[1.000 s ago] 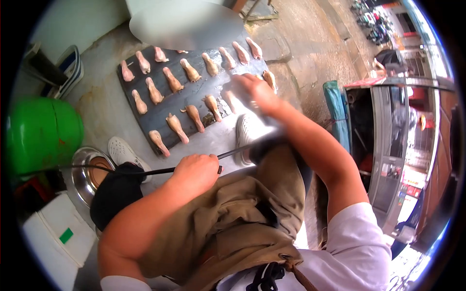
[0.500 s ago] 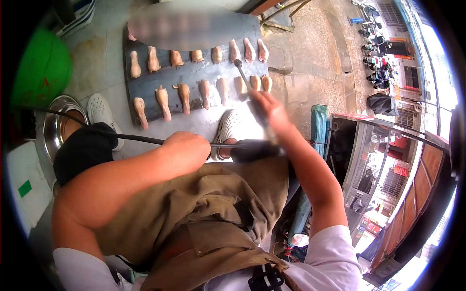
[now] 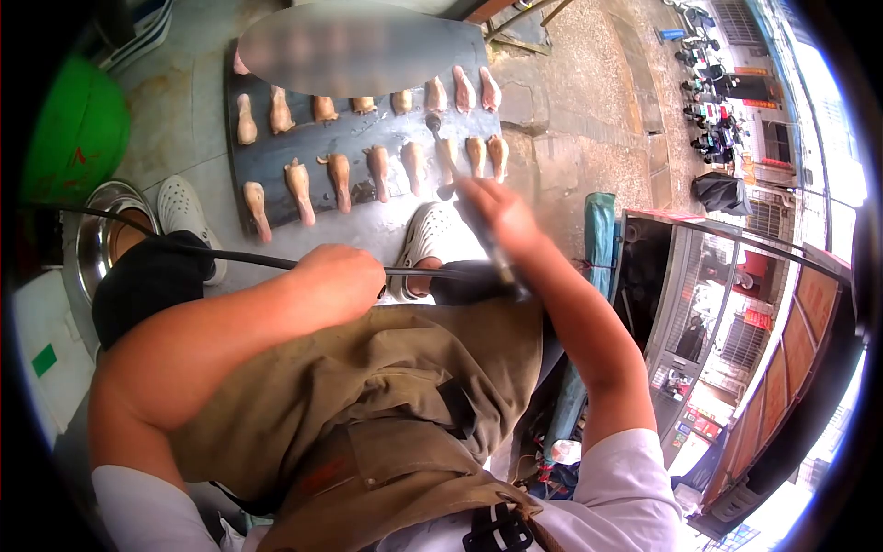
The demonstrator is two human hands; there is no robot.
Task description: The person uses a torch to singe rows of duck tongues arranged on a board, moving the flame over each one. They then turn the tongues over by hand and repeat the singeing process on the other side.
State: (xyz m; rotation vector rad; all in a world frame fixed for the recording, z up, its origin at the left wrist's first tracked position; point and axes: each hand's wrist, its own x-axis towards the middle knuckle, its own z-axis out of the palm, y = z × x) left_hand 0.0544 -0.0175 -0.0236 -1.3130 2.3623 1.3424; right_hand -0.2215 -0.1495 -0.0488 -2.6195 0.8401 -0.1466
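Note:
My left hand (image 3: 336,283) is closed around a black hose (image 3: 244,256) that crosses in front of my apron (image 3: 349,359). In my right hand (image 3: 501,219) is a metal torch-like tool (image 3: 434,123), its round dark tip over a dark board (image 3: 308,143) on the ground. Its handle end, blurred, hangs below my right hand. Rows of drumsticks (image 3: 338,182) lie on the board, and the tip is between two rows. Part of the board's far side is blurred out.
A green container (image 3: 78,133) and a metal basin (image 3: 92,248) are on the left. My white clogs (image 3: 428,241) stand just before the board. At right are a teal rolled cloth (image 3: 600,239) and a metal-framed cabinet (image 3: 685,322), with parked motorbikes (image 3: 713,115) beyond.
My right hand and the tool have shifted slightly left and down. My left hand is also a little further left, partly with the whole view's small shift.

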